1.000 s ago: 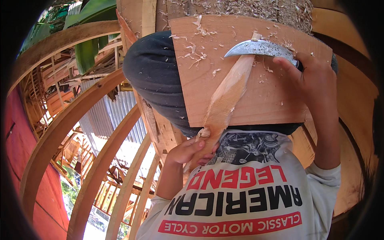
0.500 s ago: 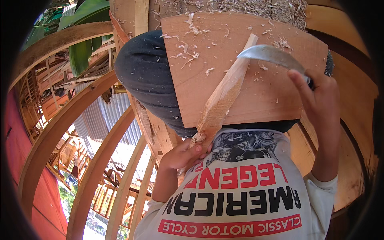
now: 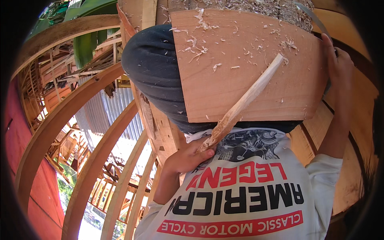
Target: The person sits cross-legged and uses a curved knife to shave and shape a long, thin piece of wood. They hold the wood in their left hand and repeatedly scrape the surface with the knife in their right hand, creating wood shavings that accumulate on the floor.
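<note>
Pale, tapering wooden stick (image 3: 248, 98): I see its lower end in the person's left hand (image 3: 190, 157); it slants up rightward over a flat tan wooden board (image 3: 216, 88) on the lap, its tip well apart from the right hand (image 3: 340, 66).
Left hand: closed around the stick, just beside the printed white shirt (image 3: 240, 192), thumb lying along the wood.
Right hand: raised beside the board's right edge, forearm upright, fingers clamped on a curved grey metal blade's (image 3: 316, 19) mostly hidden handle.
Blade shift: half a second ago I saw it crossing the stick near the tip; now it is past the board's upper right corner, clear of the wood.
Stick shift: it leans further right.
</note>
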### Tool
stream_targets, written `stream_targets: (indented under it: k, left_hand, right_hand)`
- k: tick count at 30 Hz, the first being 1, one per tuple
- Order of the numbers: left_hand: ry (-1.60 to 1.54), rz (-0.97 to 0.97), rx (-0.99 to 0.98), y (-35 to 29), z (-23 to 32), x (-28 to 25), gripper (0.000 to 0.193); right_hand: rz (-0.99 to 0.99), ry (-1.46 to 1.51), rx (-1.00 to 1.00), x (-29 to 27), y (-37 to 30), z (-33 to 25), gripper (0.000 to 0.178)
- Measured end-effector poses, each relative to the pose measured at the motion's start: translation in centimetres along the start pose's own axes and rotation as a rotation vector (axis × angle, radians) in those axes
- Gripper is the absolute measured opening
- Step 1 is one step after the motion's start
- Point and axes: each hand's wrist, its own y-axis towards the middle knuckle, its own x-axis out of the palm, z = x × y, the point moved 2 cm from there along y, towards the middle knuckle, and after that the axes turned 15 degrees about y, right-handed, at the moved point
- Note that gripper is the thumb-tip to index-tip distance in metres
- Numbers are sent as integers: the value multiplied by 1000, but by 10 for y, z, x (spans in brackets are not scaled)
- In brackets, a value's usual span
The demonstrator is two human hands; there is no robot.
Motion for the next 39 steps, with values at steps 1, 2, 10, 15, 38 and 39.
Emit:
stream_targets:
  k: [1, 2, 10, 15, 38, 39]
  left_hand:
    - [43, 8, 8, -1, -3, -1, 58]
    - [-34, 30, 34, 1, -7, -2, 50]
    - [38, 81, 11, -1, 14, -1, 38]
    - [541, 257, 22, -16, 40, 2, 45]
    - [650, 573, -46, -19, 51, 21, 42]
    - [665, 554, -40, -14, 49, 16, 43]
  right_hand:
    - [23, -50, 54, -22, 16, 29, 59]
    - [39, -95, 101, -41, 34, 58, 59]
    - [-211, 286, 115, -6, -52, -16, 53]
    - [-309, 405, 132, 4, -84, -50, 49]
    - [-262, -50, -46, 5, -72, -44, 62]
    - [-218, -82, -70, 7, -73, -40, 62]
